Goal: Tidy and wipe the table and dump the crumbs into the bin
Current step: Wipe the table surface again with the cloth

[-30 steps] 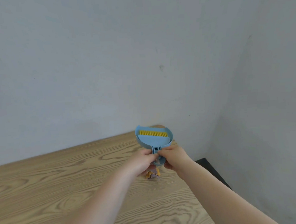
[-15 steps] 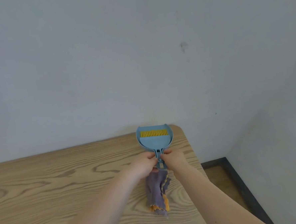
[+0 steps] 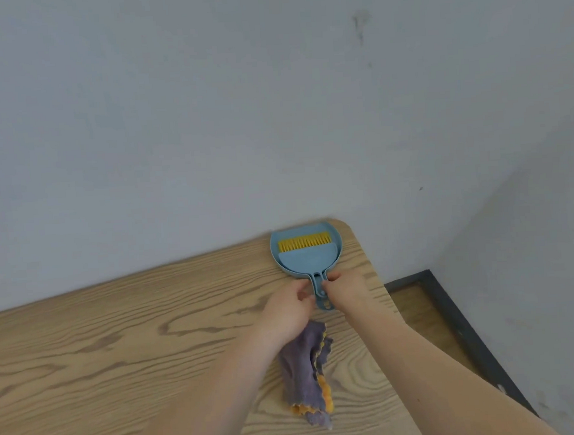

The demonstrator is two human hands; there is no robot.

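The blue dustpan, with the yellow-bristled brush nested in it, lay flat at the far corner of the tabletop by the wall. The left hand and right hand pinched the stacked handles from either side, the purple cloth trailing under the left wrist. To do this well, the fingers should probably steady the pan while lifting the brush out cleanly.

Blue dustpan w/ yellow bristles, purple-and-orange cloth, wood-grain table, prob. grey wall.
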